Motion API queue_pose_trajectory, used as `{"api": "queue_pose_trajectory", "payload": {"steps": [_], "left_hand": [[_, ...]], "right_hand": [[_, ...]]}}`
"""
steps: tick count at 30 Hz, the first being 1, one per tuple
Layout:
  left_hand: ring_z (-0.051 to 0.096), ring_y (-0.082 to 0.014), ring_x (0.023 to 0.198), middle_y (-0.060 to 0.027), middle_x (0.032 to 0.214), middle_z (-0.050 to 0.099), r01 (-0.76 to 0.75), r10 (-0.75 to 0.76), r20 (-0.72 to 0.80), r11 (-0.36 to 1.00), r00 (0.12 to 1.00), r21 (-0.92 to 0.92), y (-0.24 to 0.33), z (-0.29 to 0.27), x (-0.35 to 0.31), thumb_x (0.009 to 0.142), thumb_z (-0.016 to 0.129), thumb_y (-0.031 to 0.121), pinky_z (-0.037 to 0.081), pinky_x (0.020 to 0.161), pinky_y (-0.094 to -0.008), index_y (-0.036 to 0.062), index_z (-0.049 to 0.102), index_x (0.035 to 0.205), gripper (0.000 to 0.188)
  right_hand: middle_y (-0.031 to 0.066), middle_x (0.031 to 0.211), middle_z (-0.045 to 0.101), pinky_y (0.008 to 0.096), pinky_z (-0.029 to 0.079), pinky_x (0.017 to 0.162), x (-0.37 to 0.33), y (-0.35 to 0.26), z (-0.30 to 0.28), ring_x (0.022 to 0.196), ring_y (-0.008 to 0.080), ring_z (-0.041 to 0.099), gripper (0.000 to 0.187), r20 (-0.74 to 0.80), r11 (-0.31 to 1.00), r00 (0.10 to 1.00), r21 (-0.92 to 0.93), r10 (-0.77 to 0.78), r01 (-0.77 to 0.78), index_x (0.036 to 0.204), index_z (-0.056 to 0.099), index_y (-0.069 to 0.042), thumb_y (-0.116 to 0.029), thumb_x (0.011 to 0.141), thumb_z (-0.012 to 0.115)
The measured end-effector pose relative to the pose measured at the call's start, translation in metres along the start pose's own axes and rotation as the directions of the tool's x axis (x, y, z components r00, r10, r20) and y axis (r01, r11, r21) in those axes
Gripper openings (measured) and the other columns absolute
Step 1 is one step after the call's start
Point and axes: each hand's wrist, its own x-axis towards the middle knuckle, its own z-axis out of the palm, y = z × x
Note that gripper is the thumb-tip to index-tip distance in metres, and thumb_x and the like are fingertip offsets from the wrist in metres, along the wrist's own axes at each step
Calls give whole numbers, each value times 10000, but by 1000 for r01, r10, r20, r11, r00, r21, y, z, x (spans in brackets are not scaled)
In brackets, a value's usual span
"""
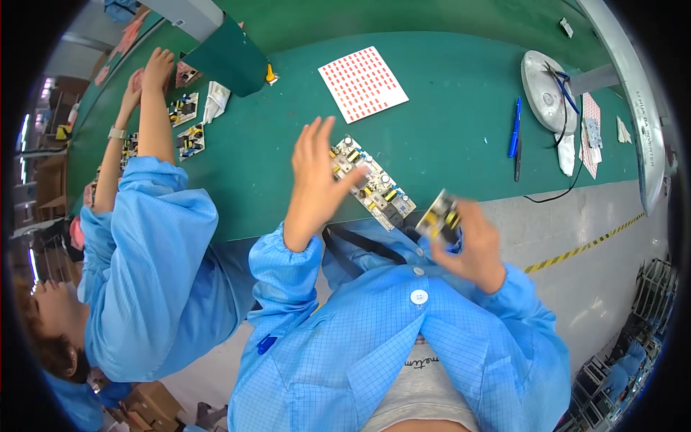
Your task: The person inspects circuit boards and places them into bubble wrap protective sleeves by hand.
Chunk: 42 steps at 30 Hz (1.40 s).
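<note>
Two circuit boards take up the person's hands at the green bench (277, 119). The long board (381, 193) lies at a slant in front of them, its near end at the bench's front edge. The left hand (312, 180) is over its left side, fingers straight and the thumb spread wide across the board; I can't tell whether the thumb touches it. The right hand (473, 243), a bit blurred, pinches a small board (436, 218) between thumb and fingers, just to the right of the long one's near end.

Beyond the long board I see a white sheet (363, 83) with rows of red stickers. Over to the right lie a blue pen (515, 129) and pliers (564, 86) with blue handles. On the left, a co-worker in blue sleeves (155, 237) reaches across the same bench, near some more small boards (191, 142).
</note>
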Motion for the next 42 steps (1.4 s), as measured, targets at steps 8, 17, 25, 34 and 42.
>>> {"api": "queue_pose_trajectory", "payload": {"steps": [8,17,25,34,42], "left_hand": [[459,-301,1129,-139,1198,528,89,-87,-47,995,995,44,3,-15,-1,713,771,331,353,946,-399,0,550,1209,636],[472,-336,1027,-157,1081,511,41,-43,-43,998,998,-49,11,-3,-7,665,802,276,411,906,-409,-22,531,1211,678],[480,-324,1041,-147,1114,493,107,-107,-4,994,994,-31,22,-2,-12,653,819,294,386,900,-405,-6,496,1270,759],[315,-350,1251,-167,1330,370,87,-87,13,996,996,1,22,9,-10,600,851,249,267,980,-471,32,381,1369,927],[298,-349,1268,-164,1347,358,100,-100,29,995,995,-21,27,6,-6,604,846,236,258,989,-474,37,395,1351,894]], "right_hand": [[186,1166,505,430,401,899,85,17,10,1064,341,494,806,-52,910,995,-411,-82,54,1313,458,4,-344,664,783],[165,1107,493,420,429,870,49,-47,52,1002,354,499,827,142,979,988,-188,-51,78,1350,443,-50,-215,620,795],[152,1114,481,393,517,738,50,-42,23,923,326,578,740,165,994,981,-26,-98,104,1343,508,-247,-77,657,728],[183,1184,431,388,541,719,45,-35,28,965,335,565,748,327,982,938,-103,-118,160,1341,511,-283,-101,652,735],[183,1211,410,398,543,707,61,-45,14,968,337,572,745,425,980,902,-133,-79,149,1318,530,-236,-78,620,740]]}}
